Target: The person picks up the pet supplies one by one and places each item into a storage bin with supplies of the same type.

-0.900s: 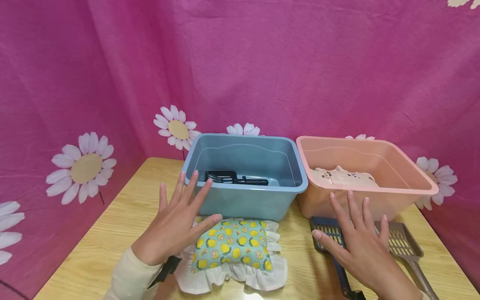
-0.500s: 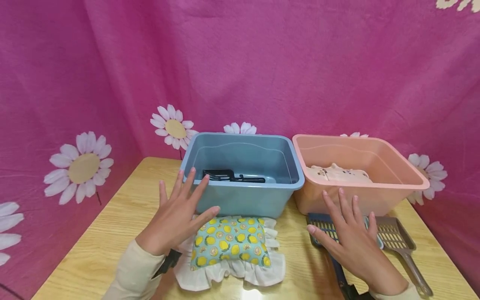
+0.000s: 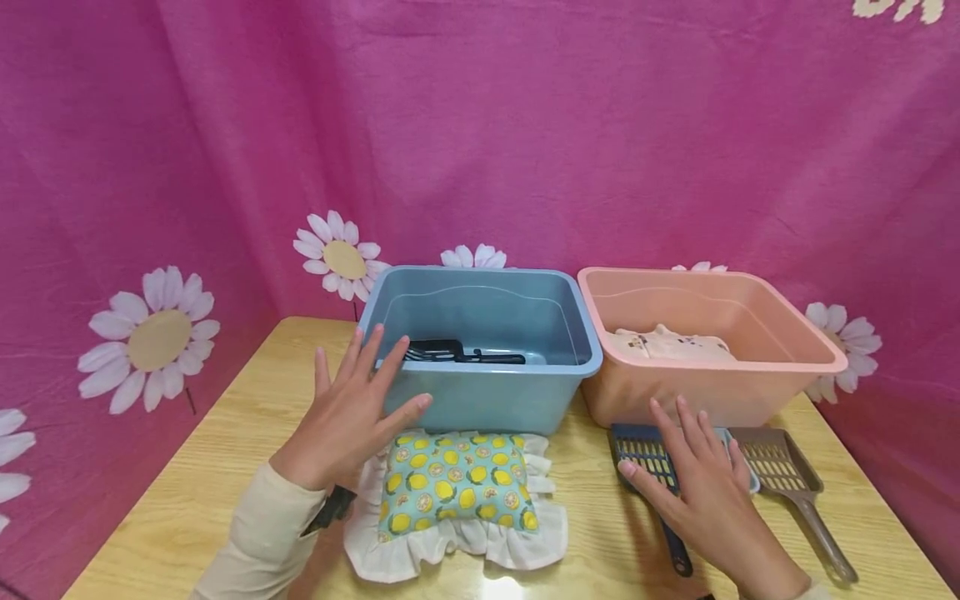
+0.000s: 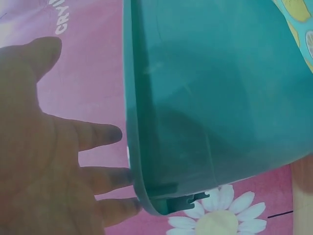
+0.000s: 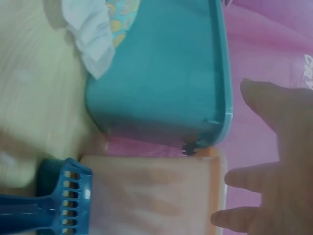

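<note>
My left hand [image 3: 345, 425] hovers with spread fingers before the front left of a blue bin [image 3: 480, 400]; it holds nothing. Just right of it lies a small lemon-print cushion [image 3: 457, 483] with a white ruffle. My right hand [image 3: 712, 492], fingers extended and nothing in it, is over several slotted litter scoops: a dark blue one [image 3: 637, 454], a brown one [image 3: 780, 467] and a light blue one [image 3: 752, 482] mostly hidden beneath the hand. In the right wrist view the blue scoop [image 5: 73, 200] lies beside the pink bin [image 5: 142, 196].
Inside the blue bin lies a black slotted scoop [image 3: 442, 350]. A pink bin [image 3: 690, 387] adjoins it on the right, holding a cream printed cloth item [image 3: 667, 346]. Both stand on a wooden table [image 3: 225, 467], against a magenta flower-print curtain [image 3: 480, 125].
The head view has shifted slightly, moving the bins a little left in the picture. My right hand's fingers have drawn closer together, uncovering more of the dark blue scoop. Both hands stay empty.
</note>
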